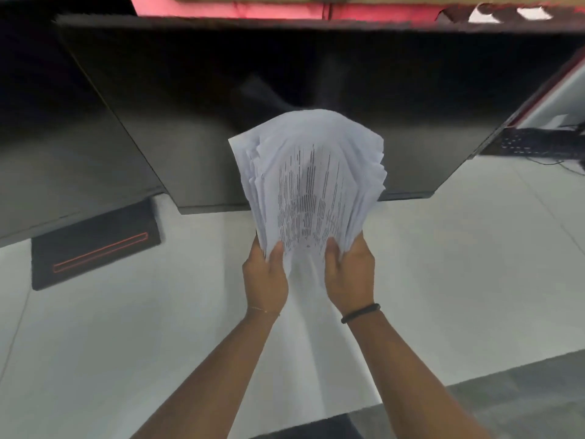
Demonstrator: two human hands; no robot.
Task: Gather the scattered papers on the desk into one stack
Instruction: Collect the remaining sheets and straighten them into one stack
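Note:
A thick sheaf of white printed papers [311, 182] is held up off the white desk [443, 280], in front of a dark monitor. The sheets fan out at the top with their edges uneven. My left hand [266, 277] grips the sheaf's lower left edge, thumb on the front. On the lower right edge sits my right hand [349, 274], gripping the same way, a black band on its wrist. One more white sheet [329, 353] appears to lie on the desk under my forearms.
A large dark monitor [196, 122] fills the back, with a second screen at the left. Its black stand base [95, 248] with a red outline rests on the desk at left. A black keyboard [538, 142] and cables lie at far right.

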